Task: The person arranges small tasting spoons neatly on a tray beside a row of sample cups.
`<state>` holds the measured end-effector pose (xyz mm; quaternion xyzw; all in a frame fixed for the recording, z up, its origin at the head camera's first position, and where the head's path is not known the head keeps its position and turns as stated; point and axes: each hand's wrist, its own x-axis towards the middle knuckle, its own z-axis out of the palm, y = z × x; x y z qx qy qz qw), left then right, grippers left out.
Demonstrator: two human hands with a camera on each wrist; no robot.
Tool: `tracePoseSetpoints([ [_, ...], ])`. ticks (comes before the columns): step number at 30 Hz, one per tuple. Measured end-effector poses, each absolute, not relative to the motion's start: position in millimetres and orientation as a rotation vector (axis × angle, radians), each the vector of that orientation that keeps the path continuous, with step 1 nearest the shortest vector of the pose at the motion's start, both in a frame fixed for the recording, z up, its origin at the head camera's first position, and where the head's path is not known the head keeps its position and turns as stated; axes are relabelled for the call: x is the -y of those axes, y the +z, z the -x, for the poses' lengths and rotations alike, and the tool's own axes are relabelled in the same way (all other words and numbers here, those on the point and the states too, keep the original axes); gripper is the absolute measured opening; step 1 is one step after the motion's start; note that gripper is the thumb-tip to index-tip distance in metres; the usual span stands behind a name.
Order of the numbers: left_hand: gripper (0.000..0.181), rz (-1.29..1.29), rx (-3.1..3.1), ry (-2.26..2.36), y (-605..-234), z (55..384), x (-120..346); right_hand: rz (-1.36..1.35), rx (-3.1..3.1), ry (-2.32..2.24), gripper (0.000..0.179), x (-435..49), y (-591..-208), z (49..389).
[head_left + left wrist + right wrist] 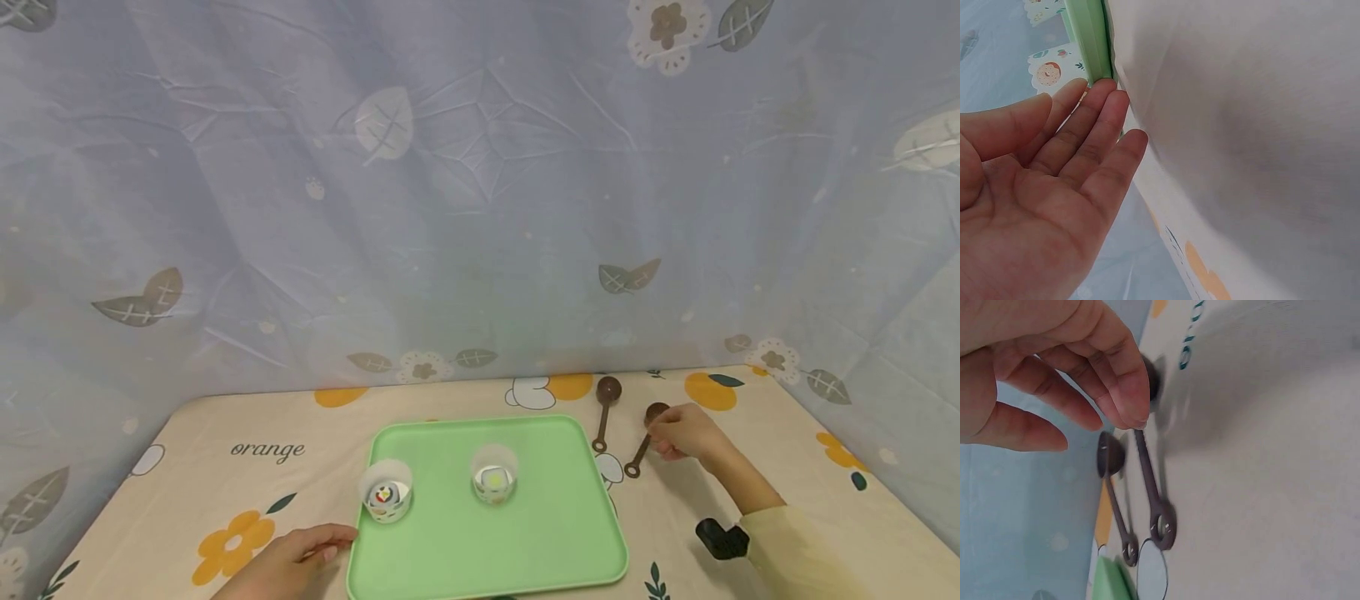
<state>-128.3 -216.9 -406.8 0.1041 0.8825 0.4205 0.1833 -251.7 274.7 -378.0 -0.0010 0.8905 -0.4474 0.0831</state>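
A green tray [555, 542] lies on the table with two white patterned paper cups on it, one at its left edge [397, 510] and one near the middle [480, 493]. My left hand [296, 560], fingers extended, touches the tray's left rim with its fingertips [1107, 84]. To the right of the tray lie two brown measuring spoons with ring-ended handles. My right hand [690, 433] hovers over the nearer spoon [1154, 481], thumb apart from the fingers, partly hiding its bowl; whether the fingertips touch it I cannot tell. The farther spoon [608, 392] lies untouched beside it.
A patterned cloth [300, 483] with orange fruit and flower prints covers the table. A pale blue curtain [450, 208] with leaf prints hangs behind it and along the sides. A black device [722, 539] sits at my right wrist.
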Motion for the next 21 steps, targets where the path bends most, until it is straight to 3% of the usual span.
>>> tracePoseSetpoints([
  [21,0.031,-0.121,-2.387,1.348,-401,126,211,-0.268,-2.381,-1.643,0.019,-283,-395,258],
])
